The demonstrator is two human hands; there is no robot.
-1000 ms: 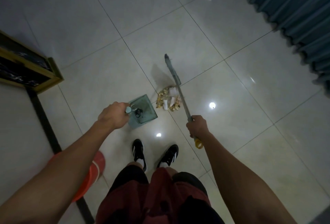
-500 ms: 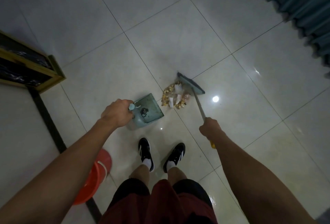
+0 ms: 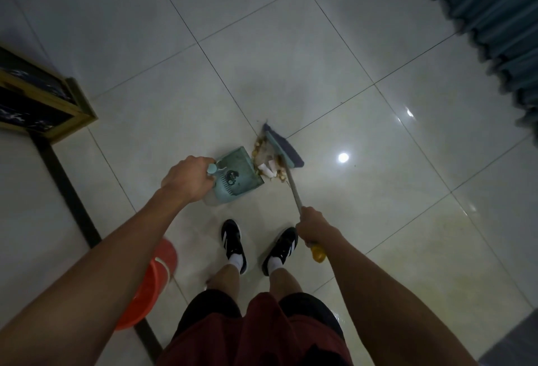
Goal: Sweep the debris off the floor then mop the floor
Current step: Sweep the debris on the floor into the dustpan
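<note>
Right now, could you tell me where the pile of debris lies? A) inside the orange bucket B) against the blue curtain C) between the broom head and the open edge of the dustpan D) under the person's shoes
C: the debris sits on the tile floor, pressed between the broom head and the open edge of the dustpan.

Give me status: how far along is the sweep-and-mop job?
Done: the debris is gathered into one pile at the mouth of the dustpan. In hand: the left hand holds the dustpan on the floor, while the right hand grips the broom, its head pressed against the pile's far side. Left: most of the pile is not yet in the pan; mopping not begun, no mop in view, only an orange bucket.
</note>
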